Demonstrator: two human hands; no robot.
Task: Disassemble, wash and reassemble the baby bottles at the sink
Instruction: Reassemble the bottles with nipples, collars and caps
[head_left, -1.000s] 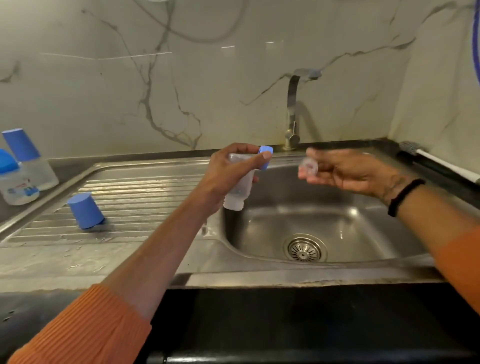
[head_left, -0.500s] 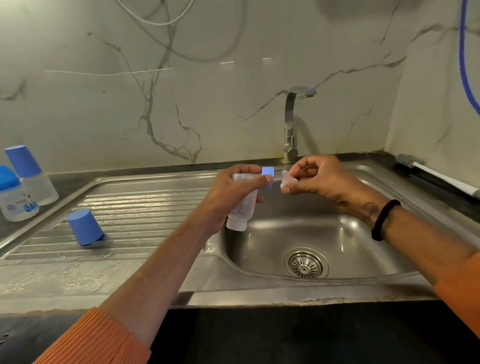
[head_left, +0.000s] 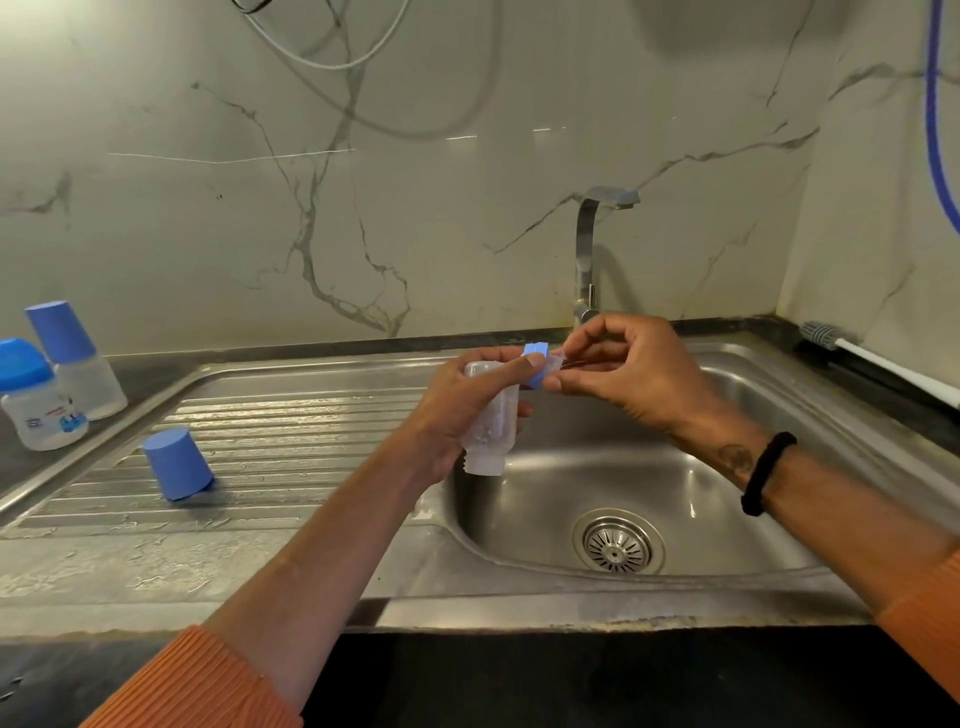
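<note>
Left hand (head_left: 457, 410) grips bottle (head_left: 491, 421); right hand (head_left: 623, 374) pinches teat (head_left: 557, 359).

White cable (head_left: 332, 57) loops across marble wall (head_left: 467, 156); blue hose (head_left: 937, 130) hangs at far right. Black countertop (head_left: 519, 675) edges the front. Black wristband (head_left: 768, 473), orange sleeves (head_left: 208, 686).

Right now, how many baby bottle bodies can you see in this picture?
3. Two stand on the counter at far left: one with a round blue lid, one with a tall blue cap. The third is held upside down by the left hand over the sink.
</note>
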